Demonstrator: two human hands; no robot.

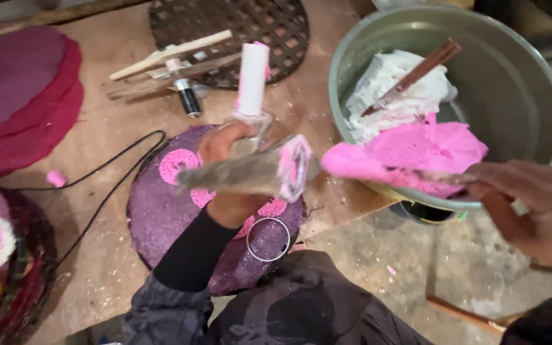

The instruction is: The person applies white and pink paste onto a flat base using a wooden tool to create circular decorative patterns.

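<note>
Bare wood: a worktable (97, 255) seen from above, spread across the left and far side, dusted with pale crumbs. At far right, a wide grey metal basin (531, 83), holding a white mass (404, 89) with a brown stick (416, 73) propped in it. At far left, stacked dark red round mats (14, 96). Near the middle, a glittery purple disc (161, 217) laid flat, marked with pink circular patches and carrying a loose metal ring (268, 239). Further back, a dark lattice mat (237, 25), light wooden sticks (167, 54), a black cable (110, 185) trailing leftward.

Above the purple disc, left hand (228, 172), in a black sleeve, closed around a clear piping bag (250, 169). Long axis of the bag roughly left to right, its open pink-smeared mouth turned right, toward the basin. Behind the hand, an upright white tube (252, 80), pink-streaked; what held it up, not clear.

At right, nearer the basin, right hand (538, 211), blurred, fingers curled on what looked like a thin handle, with a flat slab of bright pink paste (410, 153) carried on it over the basin's near rim. Paste just right of the bag's mouth, close but apart, its left tip pointed at the opening. Exact tool under the paste not discernible.
</note>
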